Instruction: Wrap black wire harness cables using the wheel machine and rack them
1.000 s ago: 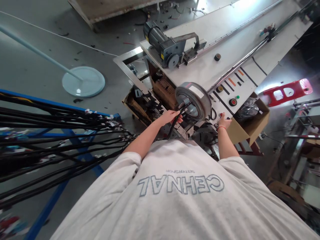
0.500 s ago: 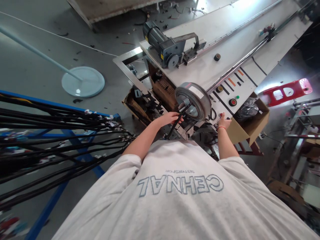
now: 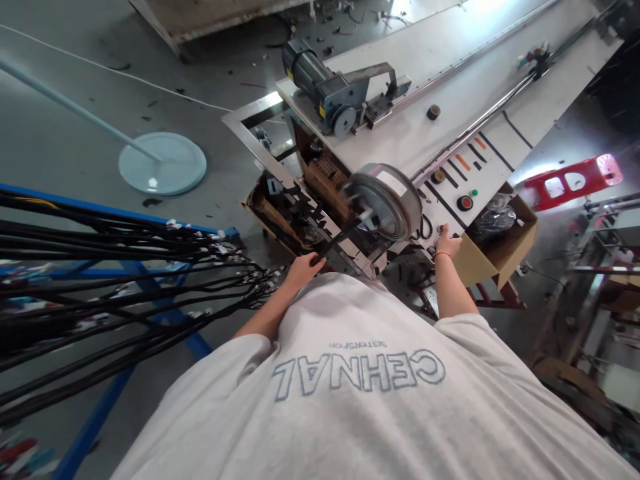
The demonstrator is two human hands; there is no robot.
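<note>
White table (image 3: 410, 123): left hand (image 3: 302, 270) holds black cable (image 3: 339, 239), right hand (image 3: 447, 245) at red button (image 3: 440, 229)

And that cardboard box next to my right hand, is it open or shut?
It's open: the cardboard box has flaps folded outward, and crumpled clear plastic shows inside.

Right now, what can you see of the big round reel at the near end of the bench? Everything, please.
The reel is a thick grey disc, tilted, at the near end of the bench. A pale rectangular label sits on its upper part. Its material is unclear. The middle is motion-blurred. A black bundle, gripped in the left hand, runs up to that middle; the exact contact is unclear.
</note>
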